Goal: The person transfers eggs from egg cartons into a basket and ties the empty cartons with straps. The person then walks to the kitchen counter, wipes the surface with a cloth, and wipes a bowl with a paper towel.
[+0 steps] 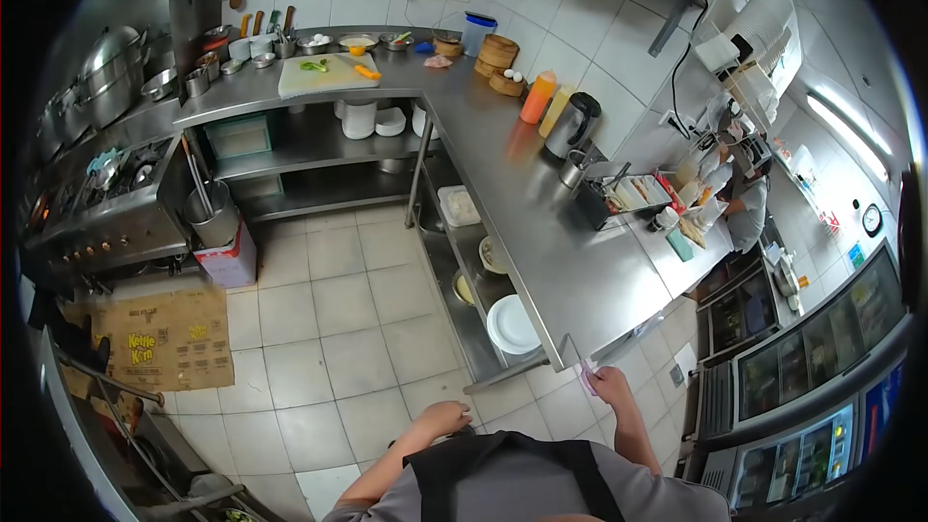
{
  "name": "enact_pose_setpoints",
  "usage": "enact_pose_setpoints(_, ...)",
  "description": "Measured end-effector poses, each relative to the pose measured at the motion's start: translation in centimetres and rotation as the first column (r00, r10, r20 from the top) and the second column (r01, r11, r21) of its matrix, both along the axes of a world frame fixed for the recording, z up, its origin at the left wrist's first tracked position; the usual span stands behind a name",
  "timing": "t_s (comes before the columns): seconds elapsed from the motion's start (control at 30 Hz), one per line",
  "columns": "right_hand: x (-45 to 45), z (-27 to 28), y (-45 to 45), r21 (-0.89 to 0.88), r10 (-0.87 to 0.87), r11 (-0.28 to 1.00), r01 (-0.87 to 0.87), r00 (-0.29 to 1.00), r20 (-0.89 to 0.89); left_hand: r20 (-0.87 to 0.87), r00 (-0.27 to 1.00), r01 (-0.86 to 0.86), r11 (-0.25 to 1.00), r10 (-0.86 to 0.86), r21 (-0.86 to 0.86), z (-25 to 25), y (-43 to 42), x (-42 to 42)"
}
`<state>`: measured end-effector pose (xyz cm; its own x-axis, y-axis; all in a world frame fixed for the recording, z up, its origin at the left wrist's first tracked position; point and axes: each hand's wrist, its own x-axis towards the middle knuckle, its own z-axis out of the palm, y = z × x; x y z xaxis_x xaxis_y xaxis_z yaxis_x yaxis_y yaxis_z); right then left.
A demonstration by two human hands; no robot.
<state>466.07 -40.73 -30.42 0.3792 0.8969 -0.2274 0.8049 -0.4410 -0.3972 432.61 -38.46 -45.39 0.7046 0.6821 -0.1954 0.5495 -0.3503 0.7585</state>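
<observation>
My right hand (609, 386) is closed around the handle of a knife (584, 364), just beyond the near corner of the steel counter (599, 271). The thin blade points up and away from me. Below and left of the counter's end, my left hand (445, 420) hangs over the tiled floor with its fingers curled; whether anything is in it cannot be made out. White plates (513, 325) lie on the lower shelf between the two hands. A cutting board (331, 75) with green and orange vegetables rests on the far counter.
At the left are a stove (116, 208) and flattened cardboard (159, 340) on the floor. Bottles and a kettle (574, 124) line the counter by the wall. Another person (746, 213) stands behind the counter's right side. Glass-door fridges (822, 338) are at the right.
</observation>
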Motion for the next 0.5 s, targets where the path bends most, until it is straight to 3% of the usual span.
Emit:
enact_pose_setpoints(0.13, 0.3, -0.2, 0.2, 0.062, 0.105, 0.991, -0.117, 0.981, 0.163, -0.028, 0.999, -0.027, 1.0, 0.027, 0.009, -2.3, -1.1, -0.7)
enact_pose_setpoints(0.5, 1.3, -0.5, 0.0, -0.001, 0.125, 0.992, -0.126, 0.977, 0.171, -0.145, 0.987, -0.068, 0.997, 0.063, -0.028, -3.1, -0.9, -0.5)
